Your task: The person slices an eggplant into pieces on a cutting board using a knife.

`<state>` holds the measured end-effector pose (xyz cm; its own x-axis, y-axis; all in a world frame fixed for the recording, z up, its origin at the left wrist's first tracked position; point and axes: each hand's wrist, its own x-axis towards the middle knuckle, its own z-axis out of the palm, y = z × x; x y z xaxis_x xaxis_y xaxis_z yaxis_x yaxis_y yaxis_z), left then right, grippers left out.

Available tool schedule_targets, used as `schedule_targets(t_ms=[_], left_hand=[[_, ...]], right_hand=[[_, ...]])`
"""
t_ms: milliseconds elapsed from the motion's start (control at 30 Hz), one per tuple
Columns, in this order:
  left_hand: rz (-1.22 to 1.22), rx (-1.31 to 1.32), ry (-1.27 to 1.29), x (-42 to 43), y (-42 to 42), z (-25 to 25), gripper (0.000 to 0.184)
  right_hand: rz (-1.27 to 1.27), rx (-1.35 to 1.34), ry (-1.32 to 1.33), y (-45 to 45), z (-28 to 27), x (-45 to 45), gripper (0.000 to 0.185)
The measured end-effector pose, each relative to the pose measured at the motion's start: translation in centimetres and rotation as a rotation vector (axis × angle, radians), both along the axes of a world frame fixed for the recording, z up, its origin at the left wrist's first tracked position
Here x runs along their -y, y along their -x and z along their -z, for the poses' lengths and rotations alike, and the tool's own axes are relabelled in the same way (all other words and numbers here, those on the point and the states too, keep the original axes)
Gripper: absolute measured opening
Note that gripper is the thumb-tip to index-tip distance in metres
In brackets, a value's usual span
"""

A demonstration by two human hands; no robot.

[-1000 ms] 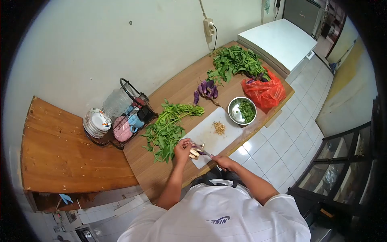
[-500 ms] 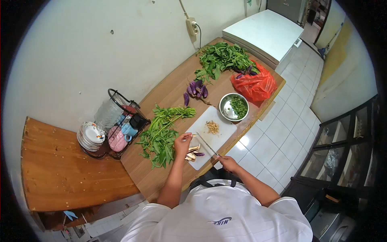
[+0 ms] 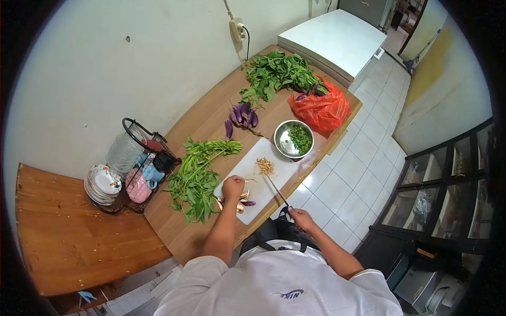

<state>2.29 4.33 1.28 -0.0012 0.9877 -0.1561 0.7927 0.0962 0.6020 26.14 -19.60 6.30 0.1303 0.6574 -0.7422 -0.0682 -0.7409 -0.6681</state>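
My left hand (image 3: 233, 187) is closed over the near left part of a white cutting board (image 3: 253, 215). A thin pale strip (image 3: 250, 180) sticks out from its fingers. Below it lie pale cut pieces with purple skin, apparently eggplant (image 3: 247, 203). My right hand (image 3: 301, 219) grips a knife (image 3: 277, 191) by its handle over the board's near edge. The blade points toward a small heap of chopped tan bits (image 3: 265, 166). Just beyond the board, a steel bowl (image 3: 280, 140) holds chopped greens (image 3: 300, 139).
Leafy greens (image 3: 192, 181) lie left of the board, with purple eggplants (image 3: 243, 114) behind. More greens (image 3: 279, 73) and a red plastic bag (image 3: 322, 110) occupy the table's far end. A dish rack (image 3: 142, 166) with plates (image 3: 101, 183) and cups stands at the left.
My left hand has turned over and drawn back from the blade with the thin strip. The knife now reaches toward the chopped heap. The whole view has shifted slightly.
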Motion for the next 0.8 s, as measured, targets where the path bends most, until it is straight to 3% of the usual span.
schedule_targets(t_ms=[67, 133, 300, 433, 567, 633, 800], left_hand=[[-0.042, -0.033, 0.026, 1.0, 0.4, -0.2, 0.014], [-0.036, -0.281, -0.189, 2.0, 0.4, -0.4, 0.014], [0.191, 0.006, -0.298, 2.0, -0.4, -0.5, 0.017], [0.302, -0.062, -0.250, 1.6, -1.3, -1.0, 0.013], [0.247, -0.024, -0.262, 1.6, -1.6, -0.4, 0.009], [0.109, 0.044, -0.264, 1.6, -1.8, 0.1, 0.006], [0.096, 0.050, -0.289, 1.6, -1.8, 0.4, 0.005]], right_hand=[[0.006, -0.002, -0.036, 1.0, 1.3, 0.1, 0.050], [-0.015, -0.050, 0.016, 1.4, 2.0, 0.0, 0.048], [-0.137, 0.191, -0.133, 3.3, 5.4, -0.3, 0.047], [-0.198, 0.281, -0.134, 4.2, 4.8, -0.8, 0.052], [-0.234, 0.307, -0.117, 4.4, 3.5, -1.5, 0.057], [-0.236, 0.300, -0.093, 4.6, 3.0, -1.7, 0.058], [-0.261, 0.333, -0.105, 4.8, 2.9, -2.0, 0.059]])
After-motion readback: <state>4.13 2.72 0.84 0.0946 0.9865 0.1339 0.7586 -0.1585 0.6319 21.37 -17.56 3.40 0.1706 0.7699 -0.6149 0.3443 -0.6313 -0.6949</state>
